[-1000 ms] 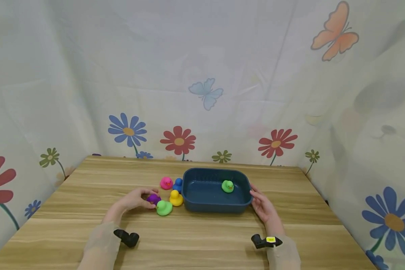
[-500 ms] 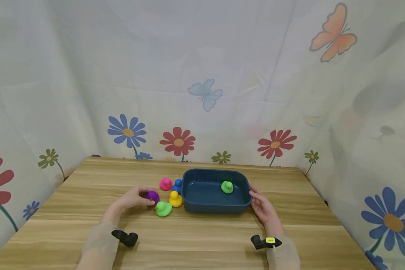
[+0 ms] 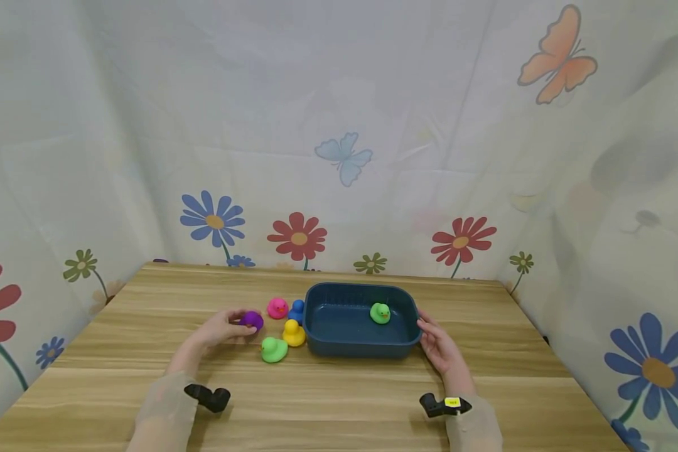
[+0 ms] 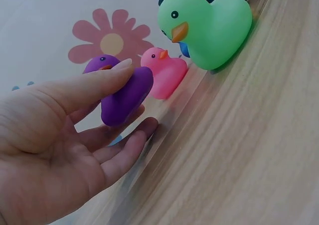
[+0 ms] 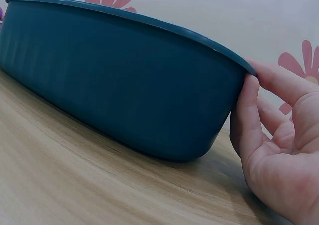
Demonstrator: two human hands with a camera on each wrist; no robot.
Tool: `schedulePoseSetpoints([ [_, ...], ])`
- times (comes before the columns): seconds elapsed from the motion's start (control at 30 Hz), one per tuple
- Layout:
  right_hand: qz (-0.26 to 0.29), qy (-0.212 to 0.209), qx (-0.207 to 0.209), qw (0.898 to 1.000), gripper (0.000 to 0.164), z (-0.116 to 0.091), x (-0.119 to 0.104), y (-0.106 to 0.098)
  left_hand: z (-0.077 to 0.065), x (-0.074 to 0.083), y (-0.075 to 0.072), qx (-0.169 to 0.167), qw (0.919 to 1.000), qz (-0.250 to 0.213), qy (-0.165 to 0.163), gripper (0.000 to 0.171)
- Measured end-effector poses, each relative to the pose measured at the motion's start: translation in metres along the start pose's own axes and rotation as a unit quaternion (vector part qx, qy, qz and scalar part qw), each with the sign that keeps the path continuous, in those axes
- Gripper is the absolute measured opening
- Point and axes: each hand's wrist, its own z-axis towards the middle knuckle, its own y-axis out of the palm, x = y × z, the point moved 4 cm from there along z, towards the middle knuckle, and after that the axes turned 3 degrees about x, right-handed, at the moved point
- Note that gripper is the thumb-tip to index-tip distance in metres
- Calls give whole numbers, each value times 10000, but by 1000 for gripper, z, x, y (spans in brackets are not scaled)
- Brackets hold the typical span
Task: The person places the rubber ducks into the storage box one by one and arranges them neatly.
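In the head view my left hand point(image 3: 223, 328) pinches a purple rubber duck point(image 3: 252, 321). The left wrist view shows my thumb over the purple duck point(image 4: 127, 95) and fingers beneath; it appears slightly raised. Just right of it are a pink duck point(image 3: 278, 307), a blue duck point(image 3: 296, 311), a yellow duck point(image 3: 294, 334) and a light green duck point(image 3: 274, 350). My right hand point(image 3: 442, 345) rests against the right end of a dark blue basin point(image 3: 361, 349), fingers touching its outer wall below the rim. Inside the basin stands a green duck point(image 3: 380, 313).
Everything stands on a wood-grain table point(image 3: 328, 402). A white curtain point(image 3: 248, 125) with printed flowers and butterflies hangs behind and at both sides. Each wrist bears a black camera mount, one of them the left mount point(image 3: 208, 398).
My left hand has drawn the purple duck up and left, away from the light green duck, and it has turned in the fingers. The right hand and basin stay put.
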Motion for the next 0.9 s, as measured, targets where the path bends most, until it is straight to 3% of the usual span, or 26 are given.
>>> schedulePoseSetpoints([
  [0.27, 37, 4, -90, 10000, 41, 0, -1, 0, -1, 0, -1, -4, 9976, -677, -147, 61],
  [0.53, 192, 27, -223, 9996, 42, 1, -1, -1, -1, -3, -5, 191, 9939, -1066, -219, 61],
  [0.9, 20, 26, 11, 10000, 42, 1, 1, -1, 1, -7, -4, 248, 9934, -1085, -285, 62],
])
